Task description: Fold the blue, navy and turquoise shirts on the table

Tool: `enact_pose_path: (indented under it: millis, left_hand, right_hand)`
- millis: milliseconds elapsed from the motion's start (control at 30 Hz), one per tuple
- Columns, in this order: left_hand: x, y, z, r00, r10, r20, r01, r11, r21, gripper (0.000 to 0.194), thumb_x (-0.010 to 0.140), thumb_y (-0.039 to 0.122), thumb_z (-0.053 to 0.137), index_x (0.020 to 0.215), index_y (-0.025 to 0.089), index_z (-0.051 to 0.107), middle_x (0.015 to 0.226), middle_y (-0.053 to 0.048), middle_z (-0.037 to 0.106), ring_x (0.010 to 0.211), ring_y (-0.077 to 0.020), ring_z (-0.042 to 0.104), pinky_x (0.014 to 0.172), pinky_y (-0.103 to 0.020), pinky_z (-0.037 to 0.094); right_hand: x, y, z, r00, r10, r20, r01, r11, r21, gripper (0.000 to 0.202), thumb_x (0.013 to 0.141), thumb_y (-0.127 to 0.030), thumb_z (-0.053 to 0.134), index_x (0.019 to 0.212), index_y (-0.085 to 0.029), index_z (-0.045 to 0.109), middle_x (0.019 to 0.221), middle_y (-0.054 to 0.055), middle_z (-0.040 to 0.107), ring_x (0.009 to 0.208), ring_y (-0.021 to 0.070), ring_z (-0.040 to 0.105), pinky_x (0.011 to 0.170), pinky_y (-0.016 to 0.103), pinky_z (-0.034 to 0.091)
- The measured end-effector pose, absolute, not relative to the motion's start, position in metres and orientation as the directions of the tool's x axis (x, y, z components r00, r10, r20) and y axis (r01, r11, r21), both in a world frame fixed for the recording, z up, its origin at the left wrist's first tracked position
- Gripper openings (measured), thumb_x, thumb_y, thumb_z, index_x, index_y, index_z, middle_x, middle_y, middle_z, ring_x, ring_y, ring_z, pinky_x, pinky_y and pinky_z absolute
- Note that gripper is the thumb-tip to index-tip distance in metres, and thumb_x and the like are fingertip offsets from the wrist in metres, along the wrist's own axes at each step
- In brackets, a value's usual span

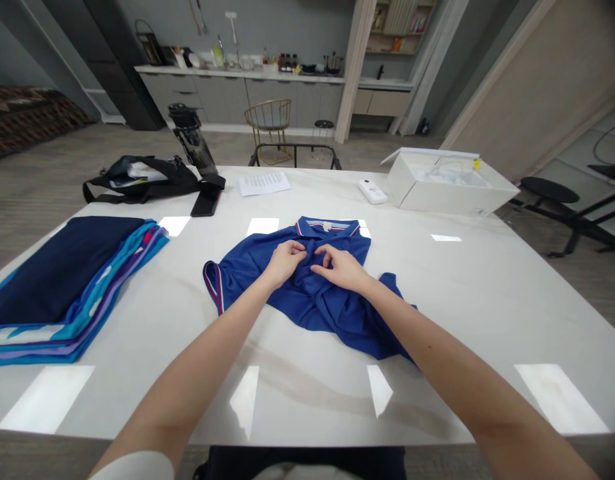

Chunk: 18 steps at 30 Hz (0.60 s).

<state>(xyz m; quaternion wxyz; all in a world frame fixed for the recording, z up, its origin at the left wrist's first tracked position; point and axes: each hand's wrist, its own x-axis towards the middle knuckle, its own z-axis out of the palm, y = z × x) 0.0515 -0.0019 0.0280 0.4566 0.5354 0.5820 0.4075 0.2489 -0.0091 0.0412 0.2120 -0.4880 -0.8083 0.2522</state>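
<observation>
A blue polo shirt (337, 303) lies on the white table in front of me, crumpled toward its lower right. Its collar, edged in red and white stripes, points away from me, and a striped sleeve cuff spreads to the left. At the front opening just below the collar, my left hand (285, 261) pinches the cloth between thumb and fingers. Opposite it, my right hand (340, 268) rests over the shirt with thumb and forefinger curved and a gap between them. The cloth beneath both palms is hidden.
Folded clothes (62, 280) are stacked at the left. Behind them are a black bag (142, 180), a dark bottle (195, 143) and a phone (206, 202). A paper sheet (265, 183), a small white device (372, 191) and an open white box (447, 190) line the far edge.
</observation>
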Motion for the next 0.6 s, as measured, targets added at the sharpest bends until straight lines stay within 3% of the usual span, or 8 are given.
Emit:
enact_pose_path:
  millis: [67,100,233,300,367,467,567,600]
  left_hand:
    - [0.068,-0.014,0.033,-0.007,0.995,-0.097,0.015,0.097,0.995,0.026,0.082,0.029,0.07,0.105,0.019,0.066,0.08,-0.002,0.07,0.076,-0.0178,0.066,0.078,-0.033,0.054]
    - [0.076,-0.02,0.035,0.02,0.998,-0.065,-0.065,0.066,0.996,0.03,0.083,0.032,0.068,0.111,0.02,0.064,0.083,-0.002,0.07,0.08,-0.0174,0.067,0.081,-0.033,0.054]
    - [0.082,-0.028,0.037,0.09,0.988,0.127,-0.088,-0.119,0.989,0.03,0.09,0.037,0.063,0.115,0.021,0.063,0.096,-0.005,0.071,0.096,-0.0188,0.069,0.094,-0.035,0.053]
    - [0.066,-0.021,0.029,0.015,0.988,0.156,0.066,-0.157,0.985,0.028,0.09,0.031,0.06,0.115,0.02,0.063,0.102,-0.007,0.071,0.097,-0.0203,0.07,0.094,-0.037,0.054]
    - [0.041,-0.012,0.018,-0.087,0.981,0.173,0.34,-0.134,0.931,0.031,0.088,0.024,0.059,0.118,0.018,0.064,0.11,-0.011,0.07,0.102,-0.0231,0.069,0.098,-0.04,0.053]
    - [0.002,-0.008,0.002,-0.058,0.971,0.231,0.695,-0.127,0.708,0.043,0.091,0.028,0.057,0.132,0.015,0.061,0.137,-0.019,0.061,0.13,-0.0308,0.058,0.113,-0.047,0.043]
    - [-0.023,-0.013,-0.006,-0.029,0.982,0.188,0.864,-0.07,0.499,0.053,0.097,0.04,0.053,0.144,0.014,0.053,0.152,-0.023,0.05,0.145,-0.0372,0.044,0.12,-0.059,0.03]
    - [-0.028,-0.015,-0.008,-0.027,0.986,0.164,0.891,-0.051,0.45,0.056,0.098,0.043,0.051,0.146,0.014,0.052,0.156,-0.023,0.047,0.147,-0.0385,0.04,0.121,-0.062,0.026]
  right_hand:
    - [0.249,-0.013,0.045,-0.43,0.893,0.133,0.623,0.4,-0.672,0.064,0.081,-0.047,0.079,0.137,-0.026,0.056,0.083,-0.002,0.069,0.073,0.019,0.063,0.066,0.028,0.043]
    - [0.248,-0.016,0.048,-0.422,0.893,0.153,0.606,0.404,-0.685,0.062,0.081,-0.047,0.079,0.136,-0.026,0.058,0.083,-0.001,0.069,0.073,0.0195,0.063,0.066,0.028,0.044]
    - [0.257,-0.025,0.059,-0.317,0.929,0.194,0.584,0.352,-0.731,0.021,0.088,-0.044,0.067,0.093,-0.023,0.069,0.076,0.001,0.067,0.069,0.0191,0.059,0.066,0.03,0.044]
    - [0.275,-0.029,0.068,-0.259,0.944,0.206,0.532,0.317,-0.785,0.018,0.087,-0.041,0.065,0.089,-0.023,0.068,0.079,0.001,0.067,0.07,0.019,0.059,0.068,0.031,0.046]
    - [0.305,-0.03,0.079,-0.182,0.955,0.234,0.441,0.292,-0.848,0.017,0.081,-0.035,0.067,0.093,-0.023,0.067,0.085,0.002,0.068,0.075,0.0194,0.059,0.072,0.033,0.049]
    - [0.371,-0.02,0.091,0.004,0.97,0.242,0.386,0.222,-0.895,0.014,0.069,-0.025,0.066,0.083,-0.023,0.061,0.075,0.001,0.061,0.069,0.017,0.054,0.068,0.033,0.047]
    - [0.449,0.0,0.085,0.279,0.942,0.186,0.415,0.056,-0.908,0.011,0.072,-0.019,0.059,0.082,-0.023,0.055,0.074,0.004,0.061,0.066,0.0163,0.054,0.066,0.035,0.047]
    - [0.473,0.006,0.079,0.333,0.927,0.172,0.501,-0.019,-0.865,0.011,0.074,-0.017,0.056,0.083,-0.023,0.055,0.076,0.006,0.063,0.067,0.0167,0.057,0.066,0.035,0.048]
